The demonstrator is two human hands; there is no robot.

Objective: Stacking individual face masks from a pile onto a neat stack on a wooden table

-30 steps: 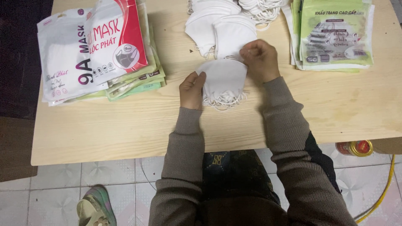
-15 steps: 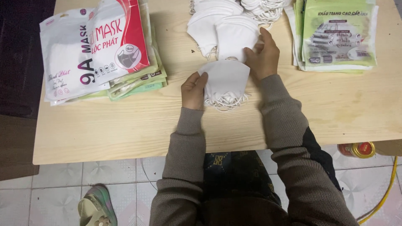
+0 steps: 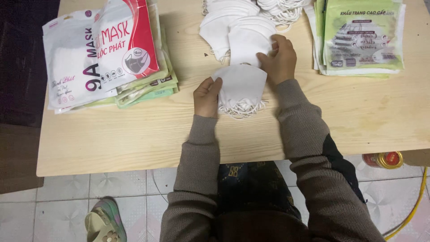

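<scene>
Left hand clamps the left edge of a small stack of white masks lying at table centre. Right hand, at one o'clock from the stack, pinches a single mask off the loose pile at twelve o'clock; its fingertip contact is apparently partial. Packaged masks lie at ten o'clock.

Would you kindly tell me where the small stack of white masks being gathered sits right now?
In the head view, the small stack of white masks lies mid-table between the left hand and right hand, just below the loose mask pile.
</scene>
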